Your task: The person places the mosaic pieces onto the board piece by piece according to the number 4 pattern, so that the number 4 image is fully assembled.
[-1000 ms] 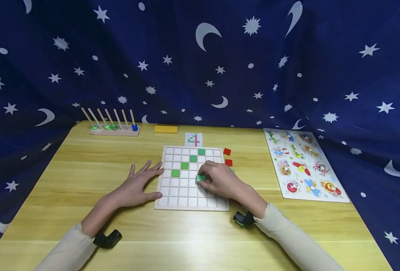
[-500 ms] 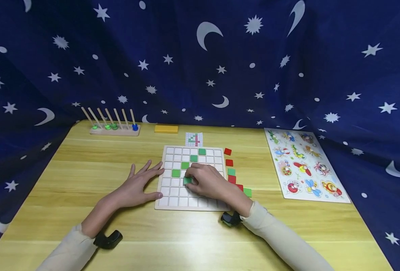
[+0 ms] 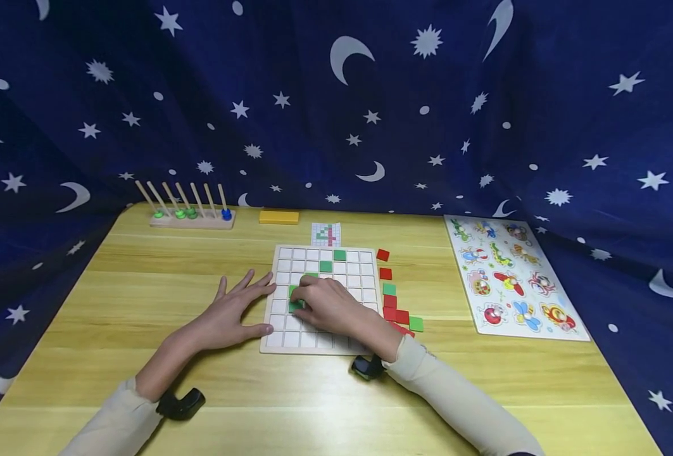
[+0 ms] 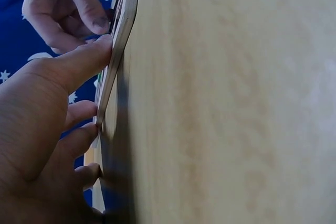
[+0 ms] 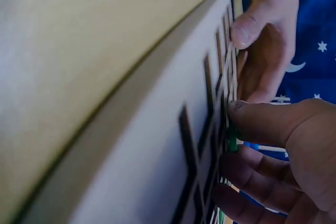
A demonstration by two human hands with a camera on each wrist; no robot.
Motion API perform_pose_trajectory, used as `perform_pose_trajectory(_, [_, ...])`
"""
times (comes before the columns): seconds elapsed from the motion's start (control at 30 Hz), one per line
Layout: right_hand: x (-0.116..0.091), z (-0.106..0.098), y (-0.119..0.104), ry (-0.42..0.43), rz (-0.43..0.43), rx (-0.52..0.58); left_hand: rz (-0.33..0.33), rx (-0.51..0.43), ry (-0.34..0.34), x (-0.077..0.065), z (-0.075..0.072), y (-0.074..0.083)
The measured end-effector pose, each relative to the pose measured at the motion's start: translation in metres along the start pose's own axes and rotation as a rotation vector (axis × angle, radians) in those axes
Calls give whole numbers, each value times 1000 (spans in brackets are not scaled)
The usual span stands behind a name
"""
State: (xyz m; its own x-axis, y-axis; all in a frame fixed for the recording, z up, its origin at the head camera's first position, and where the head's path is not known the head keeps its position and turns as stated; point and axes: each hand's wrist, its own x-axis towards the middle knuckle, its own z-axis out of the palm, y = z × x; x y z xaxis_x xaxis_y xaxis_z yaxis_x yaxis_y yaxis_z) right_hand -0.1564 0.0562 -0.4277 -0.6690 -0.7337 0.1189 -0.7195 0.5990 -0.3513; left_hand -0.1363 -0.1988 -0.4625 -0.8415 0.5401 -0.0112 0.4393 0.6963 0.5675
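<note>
A white wooden grid board (image 3: 290, 340) lies on the table, with several green tiles in a slanting line of its cells; the topmost green tile (image 3: 339, 255) is in full view. My right hand (image 3: 333, 306) pinches a green square tile (image 3: 294, 307) between thumb and fingers, low over a cell near the board's left side. In the right wrist view that tile's edge (image 5: 232, 137) shows between thumb and fingertips. My left hand (image 3: 228, 315) has its fingers spread, thumb and fingertips touching the board's left edge. The right hand partly covers the lower green tiles on the board.
Red tiles (image 3: 390, 301) and a few green ones lie along the board's right side. Behind the board is a small pattern card (image 3: 326, 235). Farther back stand a yellow block (image 3: 279, 218) and a peg rack (image 3: 194, 221). An insect puzzle board (image 3: 513, 278) lies at right.
My right hand has moved left across the board with the green tile, uncovering the red and green tiles at the right side. The left hand has stayed at the board's edge.
</note>
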Motion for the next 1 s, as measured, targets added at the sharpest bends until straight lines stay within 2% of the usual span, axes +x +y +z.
perform_pose_trajectory(0.3, [3,1,-4,-10,4,-14,14,-5,1,0,-2,1])
perform_pose_trajectory(0.47, [-4,0,-5,-8,8,-22,22,-17,3,0,0,3])
perform_pose_trajectory(0.67, [-29,-10,0,73,-14,-14,17,-6,15,1,1,2])
perform_pose_trajectory(0.83, [-59,-20,8,152,22,-1,15,2,10,2,1,0])
perform_pose_trajectory(1.0, [-83,-30,15,159,27,-65,8,-6,6,1,1,-1])
